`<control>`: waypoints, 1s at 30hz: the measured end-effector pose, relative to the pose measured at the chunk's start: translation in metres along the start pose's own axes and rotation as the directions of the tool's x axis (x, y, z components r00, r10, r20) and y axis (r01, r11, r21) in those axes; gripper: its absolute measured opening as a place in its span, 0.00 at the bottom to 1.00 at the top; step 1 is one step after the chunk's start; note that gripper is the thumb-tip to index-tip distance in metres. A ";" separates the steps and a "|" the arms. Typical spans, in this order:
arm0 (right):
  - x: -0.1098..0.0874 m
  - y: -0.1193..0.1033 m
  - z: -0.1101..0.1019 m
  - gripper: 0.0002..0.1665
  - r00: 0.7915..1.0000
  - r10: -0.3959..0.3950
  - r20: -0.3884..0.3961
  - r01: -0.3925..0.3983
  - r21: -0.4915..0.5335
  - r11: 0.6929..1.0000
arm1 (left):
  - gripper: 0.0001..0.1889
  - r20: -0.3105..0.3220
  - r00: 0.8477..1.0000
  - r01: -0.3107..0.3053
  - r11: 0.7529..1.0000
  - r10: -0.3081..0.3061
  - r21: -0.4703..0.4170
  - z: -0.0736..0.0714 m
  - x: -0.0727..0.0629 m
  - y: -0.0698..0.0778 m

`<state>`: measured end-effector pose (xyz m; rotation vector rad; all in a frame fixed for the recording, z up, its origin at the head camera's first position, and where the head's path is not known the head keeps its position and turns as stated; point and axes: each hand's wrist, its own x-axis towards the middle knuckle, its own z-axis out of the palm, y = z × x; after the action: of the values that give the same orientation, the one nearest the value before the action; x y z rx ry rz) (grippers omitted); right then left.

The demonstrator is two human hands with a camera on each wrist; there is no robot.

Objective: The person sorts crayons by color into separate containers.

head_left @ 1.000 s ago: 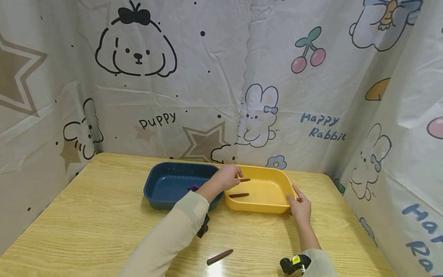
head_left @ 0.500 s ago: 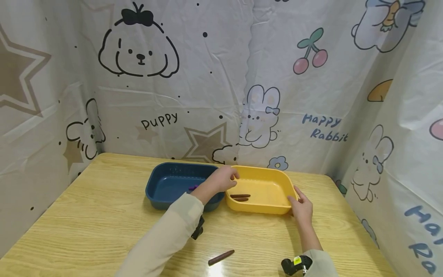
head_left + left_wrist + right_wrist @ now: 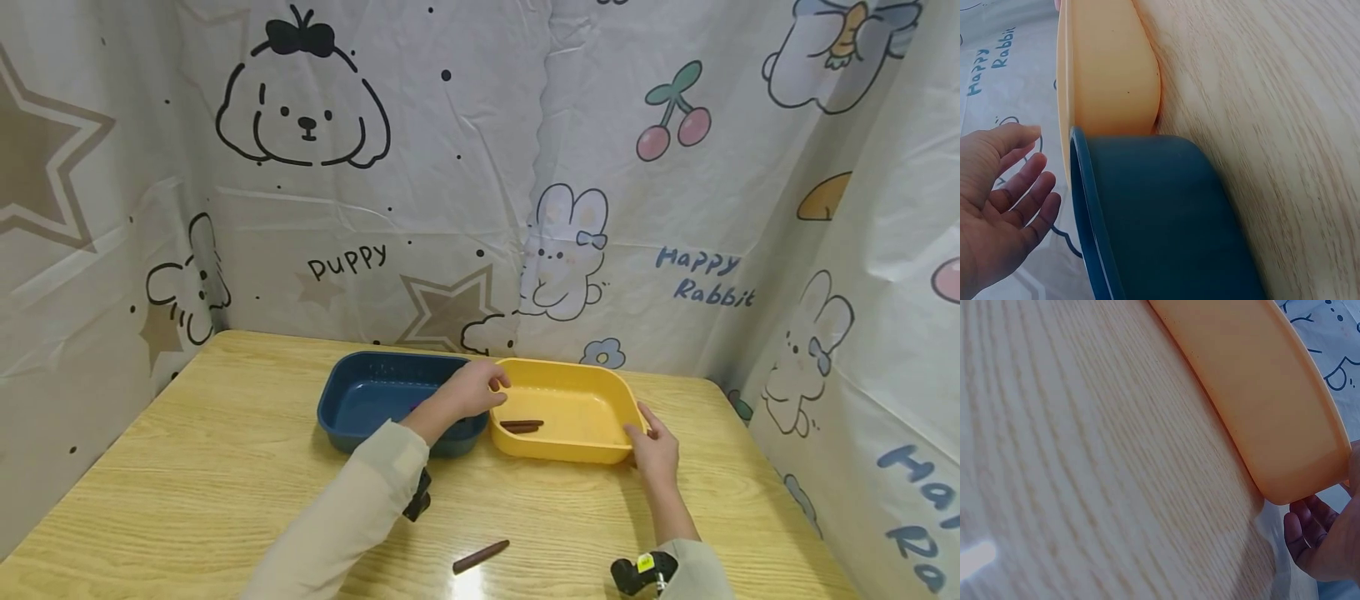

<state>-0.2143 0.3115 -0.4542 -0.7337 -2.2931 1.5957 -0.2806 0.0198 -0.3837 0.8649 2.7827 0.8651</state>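
Note:
My left hand hovers over the spot where the blue bin meets the yellow bin. In the left wrist view its fingers are loosely bent, with nothing between them. At the yellow bin's right end, my right hand grips the rim, thumb inside and fingers outside. The right wrist view shows those fingers against the end wall. Two brown pen-like sticks lie side by side in the yellow bin's left part. Another brown stick with a tapered tip rests on the table.
Something purple in the blue bin is mostly hidden by my left wrist. The bins stand side by side near the back of the wooden table. A printed curtain hangs behind and at both sides.
A brown stick at my left fingers has been let go and now lies beside the other in the yellow bin. My left hand has drawn left, toward the blue bin. My right hand stays put.

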 end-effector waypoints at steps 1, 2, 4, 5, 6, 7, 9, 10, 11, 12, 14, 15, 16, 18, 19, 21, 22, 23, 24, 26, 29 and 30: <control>0.000 0.000 0.000 0.31 1.000 0.001 0.001 -0.001 -0.004 1.000 | 0.12 -0.005 1.000 -0.001 1.000 0.001 -0.003 0.000 -0.001 -0.001; 0.000 0.000 0.000 0.31 1.000 0.001 0.002 -0.001 -0.007 1.000 | 0.12 -0.007 1.000 0.003 1.000 -0.003 -0.008 0.000 -0.001 -0.003; 0.000 0.000 0.000 0.31 1.000 0.004 0.003 -0.004 -0.008 1.000 | 0.11 -0.014 1.000 0.011 1.000 -0.011 -0.022 0.000 -0.002 -0.004; 0.000 0.000 0.000 0.31 1.000 0.004 0.004 -0.004 -0.009 1.000 | 0.11 -0.017 1.000 0.015 0.999 -0.016 -0.028 0.000 -0.003 -0.005; 0.000 0.000 0.000 0.31 1.000 0.005 0.005 -0.005 -0.009 1.000 | 0.11 -0.019 1.000 0.019 0.999 -0.020 -0.033 0.000 -0.004 -0.006; 0.000 0.000 0.000 0.31 1.000 0.005 0.005 -0.005 -0.008 1.000 | 0.10 -0.023 0.999 0.023 0.999 -0.024 -0.037 -0.001 -0.004 -0.007; 0.000 -0.001 0.000 0.31 1.000 0.005 0.007 -0.005 -0.005 1.000 | 0.10 -0.028 0.999 0.028 0.998 -0.030 -0.052 -0.002 -0.006 -0.007; 0.000 -0.001 0.000 0.31 1.000 0.004 0.010 -0.004 -0.005 1.000 | 0.10 -0.029 0.999 0.029 0.998 -0.031 -0.054 -0.002 -0.006 -0.008; 0.000 -0.001 0.000 0.32 1.000 0.005 0.012 -0.005 -0.004 1.000 | 0.10 -0.029 0.999 0.028 0.998 -0.030 -0.059 -0.003 -0.007 -0.008; 0.000 -0.001 0.000 0.31 1.000 0.007 0.011 -0.007 -0.002 1.000 | 0.10 -0.030 0.999 0.025 0.998 -0.027 -0.061 -0.003 -0.008 -0.008; -0.001 -0.001 -0.001 0.31 1.000 0.009 0.012 -0.009 0.000 1.000 | 0.10 -0.030 0.999 0.020 0.998 -0.022 -0.061 -0.004 -0.009 -0.009; -0.001 -0.001 -0.001 0.31 1.000 0.010 0.012 -0.010 0.002 1.000 | 0.10 -0.032 0.999 0.014 0.998 -0.016 -0.058 -0.004 -0.010 -0.010; -0.001 -0.002 -0.001 0.31 1.000 0.012 0.011 -0.012 0.005 1.000 | 0.10 -0.032 0.999 0.012 0.998 -0.014 -0.056 -0.004 -0.011 -0.010; -0.002 -0.002 -0.001 0.31 1.000 0.014 0.008 -0.014 0.008 1.000 | 0.11 -0.035 0.999 0.007 0.998 -0.009 -0.056 -0.005 -0.013 -0.011; -0.002 -0.002 -0.001 0.31 1.000 0.016 0.008 -0.016 0.011 1.000 | 0.11 -0.036 0.999 0.006 0.999 -0.008 -0.054 -0.005 -0.014 -0.012; -0.002 -0.003 0.000 0.31 1.000 0.017 0.008 -0.017 0.013 1.000 | 0.11 -0.040 0.999 0.011 0.998 -0.013 -0.054 -0.006 -0.016 -0.014; -0.002 -0.003 0.000 0.31 1.000 0.017 0.009 -0.017 0.016 1.000 | 0.11 -0.042 0.999 0.016 0.998 -0.018 -0.052 -0.006 -0.017 -0.014; -0.002 -0.003 0.000 0.31 1.000 0.017 0.011 -0.017 0.018 1.000 | 0.11 -0.043 0.999 0.021 0.998 -0.023 -0.052 -0.006 -0.018 -0.015; -0.002 -0.003 0.000 0.31 1.000 0.017 0.011 -0.018 0.017 1.000 | 0.11 -0.044 0.999 0.028 0.998 -0.030 -0.054 -0.006 -0.019 -0.016; -0.001 -0.002 0.000 0.31 1.000 0.015 0.010 -0.015 0.018 1.000 | 0.11 -0.043 0.998 0.042 0.998 -0.044 -0.055 -0.007 -0.021 -0.016; -0.001 -0.002 0.000 0.31 1.000 0.015 0.008 -0.015 0.013 1.000 | 0.09 -0.038 0.997 0.062 0.996 -0.064 -0.060 -0.009 -0.023 -0.017; -0.001 -0.002 0.000 0.31 1.000 0.014 0.006 -0.014 0.008 1.000 | 0.09 -0.033 0.997 0.067 0.996 -0.070 -0.064 -0.009 -0.024 -0.017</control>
<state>-0.2139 0.3107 -0.4523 -0.7466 -2.2894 1.6137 -0.2712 -0.0091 -0.3867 0.7471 2.7803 0.9602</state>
